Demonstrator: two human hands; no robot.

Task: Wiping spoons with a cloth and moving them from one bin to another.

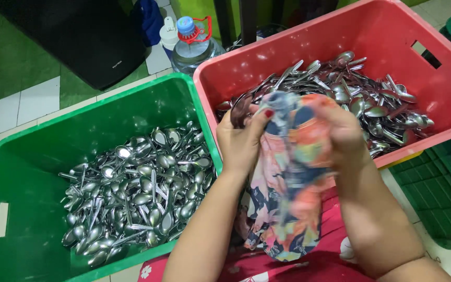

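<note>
My left hand [241,138] and my right hand [343,130] are both closed on a floral patterned cloth [288,193] held over the near edge of the red crate [309,42]. A spoon [240,108] shows above my left hand's fingers, its lower part wrapped in the cloth. The cloth hangs down between my forearms toward my lap. The red crate holds a heap of metal spoons [361,99]. To the left, the green crate [95,130] holds another heap of metal spoons [137,193].
A clear water bottle with a blue cap [191,44] and a white bottle [169,34] stand on the tiled floor behind the crates. A black object [84,36] sits at the back left. More green crates [442,183] lie at the right.
</note>
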